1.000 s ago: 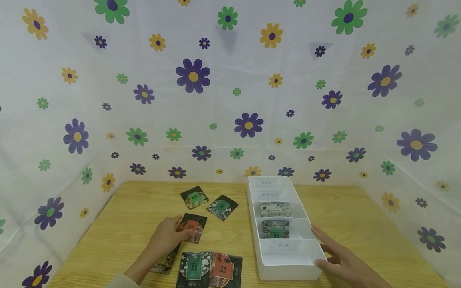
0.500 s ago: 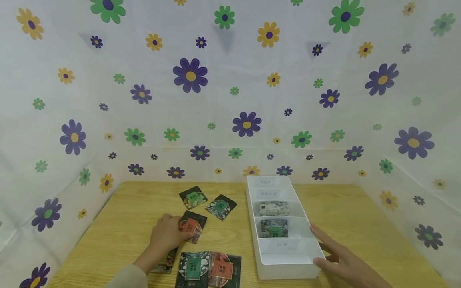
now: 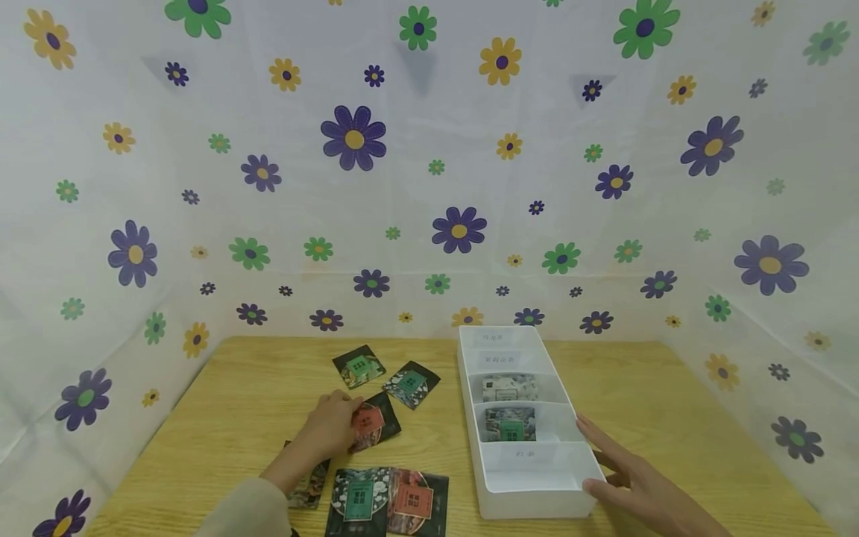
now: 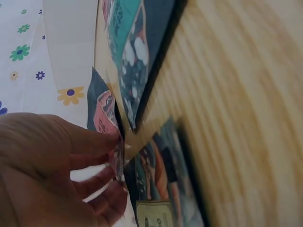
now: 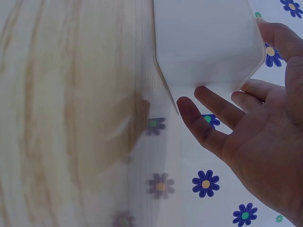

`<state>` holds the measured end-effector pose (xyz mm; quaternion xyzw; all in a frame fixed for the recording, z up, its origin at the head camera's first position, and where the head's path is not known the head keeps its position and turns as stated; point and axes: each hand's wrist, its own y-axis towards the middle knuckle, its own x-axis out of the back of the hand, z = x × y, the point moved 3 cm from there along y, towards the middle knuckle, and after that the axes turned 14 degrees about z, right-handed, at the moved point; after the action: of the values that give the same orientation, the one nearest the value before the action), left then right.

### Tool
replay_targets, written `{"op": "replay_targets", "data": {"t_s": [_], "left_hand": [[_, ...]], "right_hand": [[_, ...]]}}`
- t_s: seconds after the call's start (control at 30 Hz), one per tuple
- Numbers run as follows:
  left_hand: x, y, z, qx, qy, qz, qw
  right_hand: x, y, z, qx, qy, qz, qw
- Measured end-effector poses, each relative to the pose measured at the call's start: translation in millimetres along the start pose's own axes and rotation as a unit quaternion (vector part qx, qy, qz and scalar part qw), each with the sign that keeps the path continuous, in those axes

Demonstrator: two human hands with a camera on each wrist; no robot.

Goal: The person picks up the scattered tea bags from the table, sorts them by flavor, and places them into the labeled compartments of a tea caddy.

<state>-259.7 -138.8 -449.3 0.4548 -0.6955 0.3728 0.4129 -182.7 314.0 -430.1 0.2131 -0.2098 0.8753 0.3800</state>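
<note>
Fingers of the left hand (image 3: 327, 426) pinching a red-labelled black sachet (image 3: 373, 422), near two green-labelled sachets (image 3: 411, 385) on the desk (image 3: 221, 418), right hand (image 3: 634, 477) (fingers apart) touching a white compartment box (image 3: 537, 508).

Black-and-red packet (image 3: 377, 423), white tray (image 3: 535, 506), flowered backdrop (image 3: 403, 186), apparently beige sleeve (image 3: 250, 509)
</note>
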Motion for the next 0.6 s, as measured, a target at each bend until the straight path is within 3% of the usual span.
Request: {"op": "replay_targets", "data": {"t_s": [0.3, 0.47, 0.6], "left_hand": [[-5.0, 5.1, -6.0, -0.053, -0.020, 0.011, 0.9984], [-6.2, 8.0, -3.2, -0.054, -0.041, 0.015, 0.9976], [-6.4, 7.8, 2.9, -0.033, -0.055, 0.004, 0.9979]], "right_hand": [[0.4, -0.2, 1.1, -0.004, 0.008, 0.000, 1.0000], [-0.3, -1.3, 1.9, 0.003, 0.012, 0.001, 0.9999], [-0.5, -1.3, 1.5, -0.010, 0.020, 0.003, 0.9997]]}}
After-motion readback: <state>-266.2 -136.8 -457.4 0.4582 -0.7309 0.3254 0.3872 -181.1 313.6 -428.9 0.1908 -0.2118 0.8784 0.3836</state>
